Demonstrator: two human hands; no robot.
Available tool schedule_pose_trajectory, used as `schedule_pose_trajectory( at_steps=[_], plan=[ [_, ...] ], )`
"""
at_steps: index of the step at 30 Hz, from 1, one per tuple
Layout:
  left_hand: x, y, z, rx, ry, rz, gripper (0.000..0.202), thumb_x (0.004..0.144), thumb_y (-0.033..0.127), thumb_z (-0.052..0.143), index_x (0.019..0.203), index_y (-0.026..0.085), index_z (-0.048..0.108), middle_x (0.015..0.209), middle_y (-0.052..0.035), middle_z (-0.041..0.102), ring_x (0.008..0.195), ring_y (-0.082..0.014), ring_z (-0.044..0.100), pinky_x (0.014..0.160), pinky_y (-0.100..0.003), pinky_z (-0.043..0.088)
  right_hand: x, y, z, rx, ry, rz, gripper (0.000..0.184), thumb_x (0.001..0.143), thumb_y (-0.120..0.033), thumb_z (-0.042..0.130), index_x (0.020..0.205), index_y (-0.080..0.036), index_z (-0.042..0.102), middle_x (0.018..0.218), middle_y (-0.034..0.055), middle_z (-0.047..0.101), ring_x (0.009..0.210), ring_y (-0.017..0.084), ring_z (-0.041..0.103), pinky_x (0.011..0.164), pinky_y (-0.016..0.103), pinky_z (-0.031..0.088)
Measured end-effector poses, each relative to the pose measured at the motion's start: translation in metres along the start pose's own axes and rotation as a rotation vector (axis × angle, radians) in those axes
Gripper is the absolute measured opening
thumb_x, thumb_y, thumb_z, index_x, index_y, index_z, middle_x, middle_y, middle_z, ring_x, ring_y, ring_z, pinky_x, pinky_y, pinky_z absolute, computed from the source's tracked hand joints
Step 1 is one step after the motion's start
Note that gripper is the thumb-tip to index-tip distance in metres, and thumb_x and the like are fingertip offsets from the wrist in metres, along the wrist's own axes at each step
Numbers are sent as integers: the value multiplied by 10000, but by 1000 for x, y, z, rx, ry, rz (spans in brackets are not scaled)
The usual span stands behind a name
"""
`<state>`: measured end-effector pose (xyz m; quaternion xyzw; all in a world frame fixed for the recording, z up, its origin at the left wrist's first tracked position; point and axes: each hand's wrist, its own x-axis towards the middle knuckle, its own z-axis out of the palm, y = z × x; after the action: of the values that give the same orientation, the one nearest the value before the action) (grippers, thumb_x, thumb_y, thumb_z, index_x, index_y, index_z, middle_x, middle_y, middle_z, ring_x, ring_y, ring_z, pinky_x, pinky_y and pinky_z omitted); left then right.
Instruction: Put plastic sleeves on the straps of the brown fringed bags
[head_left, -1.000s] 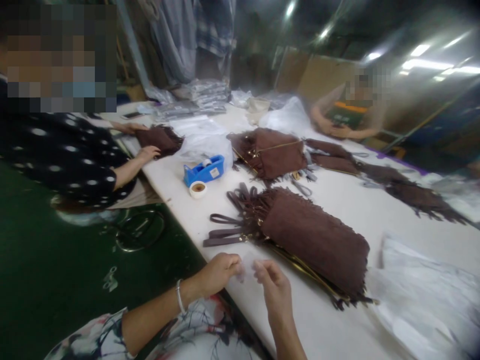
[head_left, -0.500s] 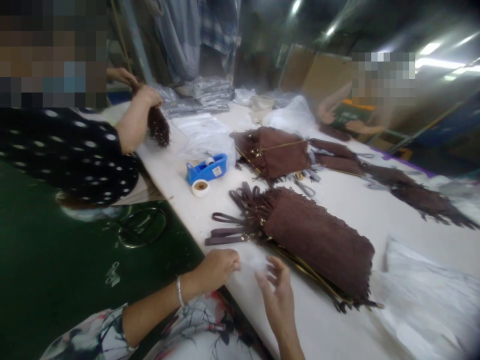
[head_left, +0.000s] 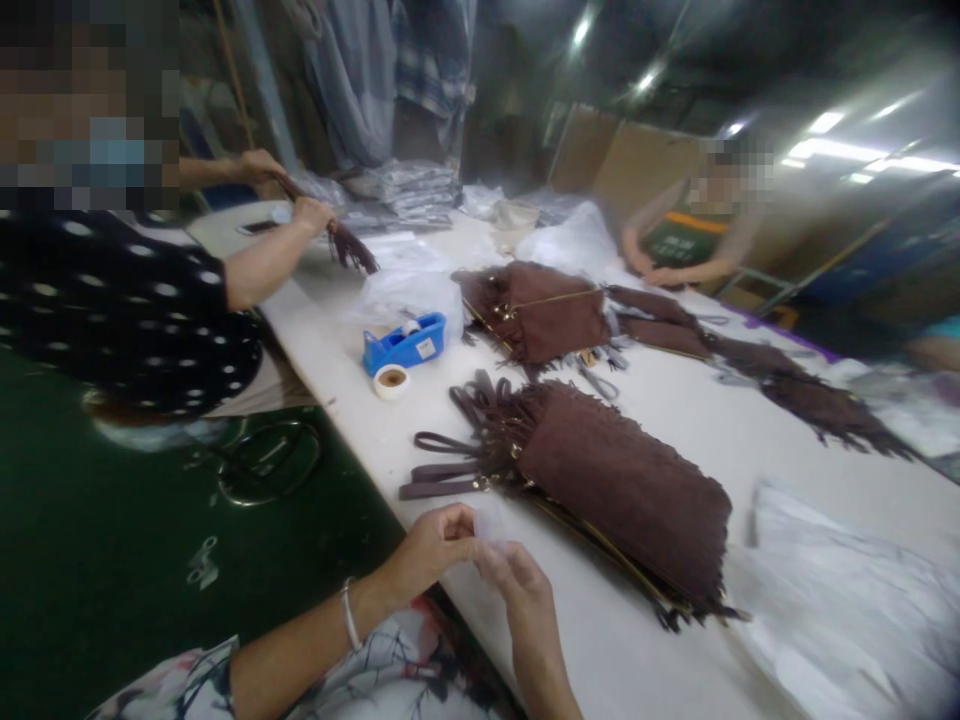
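Observation:
My left hand (head_left: 437, 548), with a silver bangle at the wrist, pinches a small translucent whitish piece (head_left: 490, 524) over the table's near edge. My right hand (head_left: 523, 590) meets it there, fingers bent and closed on the same piece. Whether this is plastic film or thin paper I cannot tell. Just beyond both hands lies a stack of dark brown fringed pouches (head_left: 622, 480). Their wrist straps (head_left: 442, 470) point left, and gold zips show along the near side.
A blue tape dispenser (head_left: 405, 343) and a tape roll (head_left: 391, 381) stand beyond the straps. More brown pouches (head_left: 559, 310) lie farther back. Clear plastic bags (head_left: 847, 590) cover the right side. At left a co-worker in polka dots (head_left: 127, 300) holds a fringed brown item; another person (head_left: 686, 240) is across.
My right hand has come in to my left, and its fingers have closed on the translucent piece. The co-worker at left has raised and tilted the fringed item.

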<state>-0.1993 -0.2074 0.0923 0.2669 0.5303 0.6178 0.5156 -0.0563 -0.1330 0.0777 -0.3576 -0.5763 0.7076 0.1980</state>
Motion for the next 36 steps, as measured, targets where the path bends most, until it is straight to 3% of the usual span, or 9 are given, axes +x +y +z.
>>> schedule_pose_trajectory(
  at_steps=[4,7,11,13,18,20,26,30,36],
  plan=[
    [0,-5,9,90,106,30,188,797,311,651,722,144,607,623,22,565,608,-140,532,607,-252,398,-3,3,5,64,-51,-12,286,835,-467,615,893,-191,662,830,8,668,786,175,591,711,262,458],
    [-2,3,5,308,198,117,185,832,291,598,701,162,615,689,14,588,700,-160,551,659,-256,397,9,1,-11,-42,-51,-18,351,781,-489,662,966,-191,682,931,46,701,858,214,628,744,299,491],
    [-2,15,-9,677,208,211,172,871,311,564,766,196,636,848,-13,650,849,-191,591,792,-278,406,38,-6,-38,-230,299,-67,476,715,-539,699,1012,-168,673,948,82,715,807,225,651,685,307,508],
    [-1,19,-13,847,197,220,191,886,327,551,760,202,621,843,-20,645,845,-195,589,787,-284,404,51,-11,-39,-286,387,-82,529,729,-567,670,1063,-157,649,957,95,713,775,226,654,648,307,504],
    [6,28,-16,1111,176,191,168,877,298,578,745,195,588,806,-26,630,824,-201,585,753,-291,393,64,-20,-10,-498,619,-162,503,744,-598,638,990,-160,650,927,125,709,830,258,638,765,341,458],
    [9,30,-16,1148,166,173,156,872,295,586,755,192,586,806,-28,632,820,-202,587,744,-290,390,65,-19,0,-488,660,-189,471,766,-598,610,970,-176,652,908,109,711,823,248,632,769,330,445],
    [12,30,-21,1179,162,164,147,862,298,598,756,197,580,803,-23,635,803,-197,588,719,-287,379,69,-15,5,-220,575,-142,442,749,-610,622,811,-173,647,755,48,675,705,194,598,663,291,469],
    [13,25,-24,1188,164,142,100,840,248,611,760,196,581,805,-24,640,811,-199,592,730,-287,379,65,-22,2,112,414,-50,412,713,-562,703,811,-172,612,704,8,647,649,158,602,591,268,507],
    [13,22,-24,1181,177,115,97,829,241,611,752,197,572,789,-18,632,777,-190,589,699,-274,370,60,-32,3,370,388,37,425,632,-442,819,838,-173,562,707,-10,639,613,124,610,593,245,510]
  ],
)
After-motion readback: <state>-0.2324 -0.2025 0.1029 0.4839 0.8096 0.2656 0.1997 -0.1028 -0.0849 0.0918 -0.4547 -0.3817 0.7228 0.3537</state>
